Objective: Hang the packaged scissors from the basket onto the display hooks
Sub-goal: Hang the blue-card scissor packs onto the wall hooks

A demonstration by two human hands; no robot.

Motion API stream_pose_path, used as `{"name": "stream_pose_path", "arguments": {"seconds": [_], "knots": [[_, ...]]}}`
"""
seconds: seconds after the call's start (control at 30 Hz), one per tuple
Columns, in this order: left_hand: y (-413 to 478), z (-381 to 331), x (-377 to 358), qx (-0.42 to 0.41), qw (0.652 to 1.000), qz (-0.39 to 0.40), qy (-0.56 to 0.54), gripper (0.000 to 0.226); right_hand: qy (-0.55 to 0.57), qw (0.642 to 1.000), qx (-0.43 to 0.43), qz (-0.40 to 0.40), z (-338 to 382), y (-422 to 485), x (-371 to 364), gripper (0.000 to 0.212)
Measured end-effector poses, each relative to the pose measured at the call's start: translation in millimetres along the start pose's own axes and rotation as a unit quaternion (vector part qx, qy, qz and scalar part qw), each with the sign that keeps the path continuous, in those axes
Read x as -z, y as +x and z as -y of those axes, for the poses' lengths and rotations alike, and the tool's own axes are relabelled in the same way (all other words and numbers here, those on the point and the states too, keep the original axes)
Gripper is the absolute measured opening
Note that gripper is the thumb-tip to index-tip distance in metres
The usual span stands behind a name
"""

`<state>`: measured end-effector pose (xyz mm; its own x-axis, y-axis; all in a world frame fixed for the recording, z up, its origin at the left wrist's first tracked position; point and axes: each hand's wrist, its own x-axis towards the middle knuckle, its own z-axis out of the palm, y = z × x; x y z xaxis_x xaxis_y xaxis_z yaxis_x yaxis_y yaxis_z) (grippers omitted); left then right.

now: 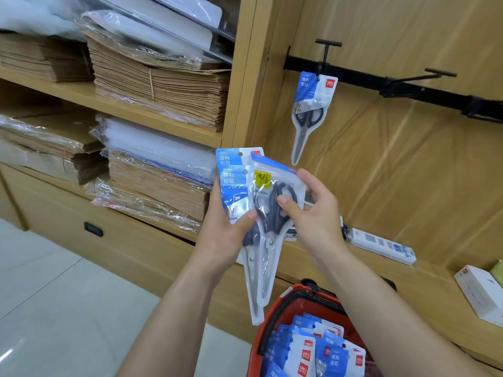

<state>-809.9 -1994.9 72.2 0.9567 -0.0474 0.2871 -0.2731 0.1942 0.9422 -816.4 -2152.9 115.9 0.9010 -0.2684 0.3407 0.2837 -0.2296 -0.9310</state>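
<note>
My left hand [227, 232] grips a small stack of packaged scissors [234, 183] with blue-and-white cards. My right hand [313, 210] pinches the front packet [268, 186], thumb on the black handles, and tilts it away from the stack. One packet [310, 110] hangs on the left display hook [325, 54]. A second hook [424, 76] on the black rail to the right is bare. The red basket [275, 314] below holds several more packets [318, 349].
Wooden shelves at left carry wrapped stacks of brown paper [163, 88] and clear plastic sheets. A ledge under the rail holds a white box [381, 244] and another white box [481, 292] at far right. Grey tiled floor [54, 295] lies at lower left.
</note>
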Motion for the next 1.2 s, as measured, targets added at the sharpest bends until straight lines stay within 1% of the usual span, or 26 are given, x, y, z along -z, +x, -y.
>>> {"name": "stream_pose_path", "arguments": {"seconds": [0.07,0.13,0.3,0.47,0.6,0.7,0.8,1.03,1.2], "knots": [[1,-2,2,0.005,1.000,-0.007,-0.003,0.069,0.000,1.000,0.006,-0.009,2,3,4,0.062],[2,-4,4,0.006,1.000,-0.030,-0.007,0.065,0.008,1.000,0.016,-0.014,7,9,12,0.066],[4,-10,8,-0.007,0.996,-0.088,0.005,0.064,-0.038,0.994,0.095,-0.041,31,36,29,0.073],[4,-16,6,-0.009,0.995,-0.102,0.007,0.063,-0.090,0.978,0.173,-0.066,67,79,30,0.072],[6,-16,4,-0.007,0.994,-0.103,0.026,0.064,-0.127,0.967,0.209,-0.075,82,103,25,0.072],[7,-16,4,-0.005,0.994,-0.102,0.025,0.065,-0.149,0.963,0.209,-0.084,84,117,23,0.072],[7,-16,5,-0.012,0.995,-0.098,0.022,0.062,-0.161,0.964,0.187,-0.095,78,125,25,0.074],[8,-17,7,-0.008,0.995,-0.092,0.025,0.064,-0.163,0.968,0.157,-0.108,64,126,25,0.075],[8,-17,8,-0.004,0.996,-0.089,0.020,0.066,-0.197,0.963,0.143,-0.115,63,142,21,0.075]]}}
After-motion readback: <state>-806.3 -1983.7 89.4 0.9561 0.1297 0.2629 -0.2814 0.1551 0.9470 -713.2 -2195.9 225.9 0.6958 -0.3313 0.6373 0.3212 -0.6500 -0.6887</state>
